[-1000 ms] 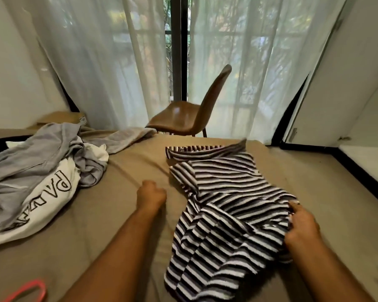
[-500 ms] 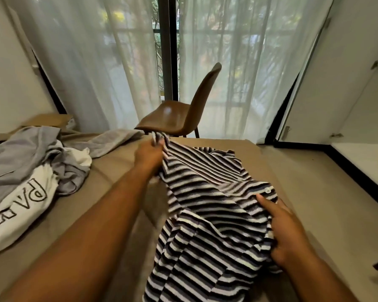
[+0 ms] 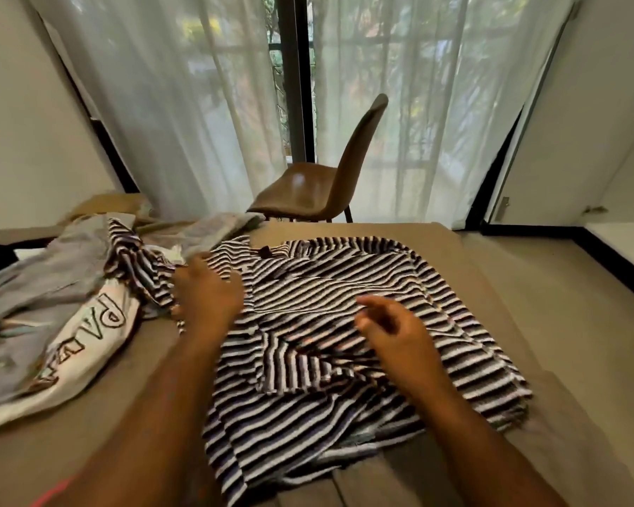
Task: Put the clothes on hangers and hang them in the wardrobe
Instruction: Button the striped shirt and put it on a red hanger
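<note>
Daylight came through sheer white curtains (image 3: 183, 104) over a tall window with a dark centre frame (image 3: 302, 86). Brown chair (image 3: 326, 184) stood before it, side-on. White wall (image 3: 22, 122) at left, white door (image 3: 582, 122) at right. Beige floor (image 3: 564, 305); bed (image 3: 70, 451) covered in tan sheet.

left hand (image 3: 207, 296): palm down, fingers loosely spread, forearm stretched forward | right hand (image 3: 396, 333): nearer, to its right, fingers relaxed, blurred

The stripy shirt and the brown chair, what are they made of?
The black-and-white striped shirt looks like soft knit fabric: it wrinkles and folds as it lies. The brown chair seems to be smooth leather or plastic, since its seat shines; which, I cannot tell.
</note>
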`<state>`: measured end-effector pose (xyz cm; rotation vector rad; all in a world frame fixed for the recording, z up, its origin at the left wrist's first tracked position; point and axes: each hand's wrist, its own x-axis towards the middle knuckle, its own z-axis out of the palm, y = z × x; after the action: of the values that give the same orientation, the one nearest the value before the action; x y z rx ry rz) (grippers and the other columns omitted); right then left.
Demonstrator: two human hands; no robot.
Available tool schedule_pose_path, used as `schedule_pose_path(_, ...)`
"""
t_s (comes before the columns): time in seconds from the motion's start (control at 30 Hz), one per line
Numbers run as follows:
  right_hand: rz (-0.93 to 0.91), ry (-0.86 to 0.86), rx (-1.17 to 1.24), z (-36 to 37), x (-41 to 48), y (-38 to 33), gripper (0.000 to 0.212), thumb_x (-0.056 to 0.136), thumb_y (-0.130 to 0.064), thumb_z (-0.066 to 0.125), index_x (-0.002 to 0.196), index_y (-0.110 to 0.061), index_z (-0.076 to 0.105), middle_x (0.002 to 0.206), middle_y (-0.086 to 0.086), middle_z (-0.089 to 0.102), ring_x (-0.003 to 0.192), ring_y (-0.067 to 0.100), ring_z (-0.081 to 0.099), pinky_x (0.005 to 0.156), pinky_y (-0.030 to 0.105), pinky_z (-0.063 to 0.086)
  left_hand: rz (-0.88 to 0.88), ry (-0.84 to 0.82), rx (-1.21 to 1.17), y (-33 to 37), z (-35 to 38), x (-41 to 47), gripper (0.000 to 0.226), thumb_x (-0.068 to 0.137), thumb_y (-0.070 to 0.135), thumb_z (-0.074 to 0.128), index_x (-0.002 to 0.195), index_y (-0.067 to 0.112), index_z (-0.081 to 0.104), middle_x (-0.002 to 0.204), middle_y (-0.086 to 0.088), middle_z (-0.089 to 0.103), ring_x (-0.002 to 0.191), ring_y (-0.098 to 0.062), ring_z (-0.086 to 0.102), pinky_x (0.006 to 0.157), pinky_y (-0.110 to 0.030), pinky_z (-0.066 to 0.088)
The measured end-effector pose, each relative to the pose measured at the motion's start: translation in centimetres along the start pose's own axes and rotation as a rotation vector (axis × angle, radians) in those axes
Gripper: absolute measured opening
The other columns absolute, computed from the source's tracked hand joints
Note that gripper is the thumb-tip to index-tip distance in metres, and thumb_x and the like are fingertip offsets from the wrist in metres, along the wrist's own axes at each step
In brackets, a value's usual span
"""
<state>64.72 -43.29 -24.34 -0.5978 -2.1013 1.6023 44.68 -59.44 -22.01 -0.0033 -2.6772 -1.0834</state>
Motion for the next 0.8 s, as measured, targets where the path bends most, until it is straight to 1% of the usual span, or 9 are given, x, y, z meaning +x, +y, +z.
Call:
schedule_pose_path(0.07,0.005,0.243,-0.178,-4.5,0.4,2.7,0.028,0.095,-0.011,0.065,0.114,-0.032,0.070,0.106,-0.006,0.072,0.099,0.014,0.068,0.085,0.029,0.053,0.221,-0.397,0.006,1.7,1.5,-7.4,0.042,0.089,0.041,0.070,0.120,0.017,0.055,0.126,-0.013,0.060,0.117,-0.032,0.057,0.098,-0.040,0.046)
schedule_pose_path(0.13,0.074,0.449,-0.441,-9.8,0.8,5.6,0.029,0.092,-0.015,0.064,0.119,-0.024,0.069,0.114,0.007,0.070,0.110,0.030,0.064,0.094,0.037,0.049,0.439,-0.800,0.293,4.1,2.2,-13.2,0.048,0.085,0.059,0.067,0.113,0.021,0.062,0.120,-0.006,0.065,0.113,-0.027,0.061,0.092,-0.038,0.049)
schedule_pose_path(0.17,0.180,0.468,-0.554,-12.1,0.8,7.0,0.031,0.093,-0.023,0.064,0.123,-0.022,0.068,0.122,0.013,0.068,0.117,0.036,0.060,0.100,0.041,0.047,0.538,-0.911,0.415,4.8,2.4,-15.6,0.056,0.082,0.066,0.067,0.115,0.021,0.062,0.122,-0.006,0.065,0.115,-0.027,0.061,0.092,-0.039,0.049)
schedule_pose_path(0.27,0.518,0.227,-0.497,-15.8,0.5,9.0,0.046,0.092,-0.051,0.065,0.110,-0.010,0.074,0.114,0.019,0.072,0.107,0.035,0.067,0.098,0.046,0.052,0.799,-0.909,0.596,4.4,3.7,-20.7,0.068,0.081,0.056,0.073,0.133,0.020,0.048,0.134,-0.010,0.054,0.122,-0.032,0.056,0.097,-0.047,0.046)
schedule_pose_path(0.4,0.433,-0.015,-0.410,-15.7,-0.1,7.1,0.032,0.084,-0.044,0.079,0.088,-0.013,0.076,0.086,0.006,0.076,0.079,0.019,0.071,0.072,0.032,0.055,0.956,-0.846,0.642,3.5,5.1,-20.6,0.034,0.098,0.026,0.054,0.130,0.017,0.050,0.132,-0.011,0.056,0.121,-0.034,0.058,0.094,-0.048,0.046)
schedule_pose_path(0.47,0.364,0.007,-0.395,-15.3,0.1,5.6,0.020,0.085,-0.034,0.080,0.085,-0.015,0.074,0.080,0.002,0.075,0.074,0.016,0.069,0.063,0.028,0.051,0.991,-0.843,0.615,2.9,4.7,-19.3,0.036,0.098,0.029,0.054,0.131,0.017,0.049,0.134,-0.010,0.055,0.122,-0.033,0.056,0.096,-0.048,0.045)
schedule_pose_path(0.57,0.301,0.144,-0.237,-14.8,0.8,3.4,0.010,0.091,-0.028,0.074,0.089,-0.019,0.071,0.083,0.003,0.073,0.077,0.018,0.069,0.062,0.026,0.048,0.929,-0.926,0.598,1.5,4.0,-17.9,0.061,0.088,0.040,0.069,0.138,0.020,0.042,0.139,-0.006,0.045,0.128,-0.030,0.048,0.103,-0.051,0.045)
schedule_pose_path(0.7,0.398,0.227,0.227,-13.6,1.2,1.6,0.017,0.093,-0.007,0.068,0.109,-0.003,0.068,0.097,0.019,0.075,0.083,0.031,0.072,0.073,0.035,0.058,0.900,-0.975,0.569,1.8,4.1,-18.2,0.038,0.096,0.022,0.057,0.132,0.013,0.048,0.137,-0.012,0.048,0.126,-0.035,0.053,0.104,-0.051,0.045)
schedule_pose_path(0.8,0.412,0.272,0.231,-13.6,1.2,1.4,0.017,0.091,-0.001,0.066,0.108,-0.002,0.067,0.100,0.020,0.073,0.077,0.029,0.070,0.067,0.031,0.056,0.934,-1.028,0.586,3.1,3.2,-18.7,0.034,0.095,0.016,0.056,0.129,0.013,0.057,0.130,-0.014,0.058,0.119,-0.035,0.059,0.101,-0.048,0.048)
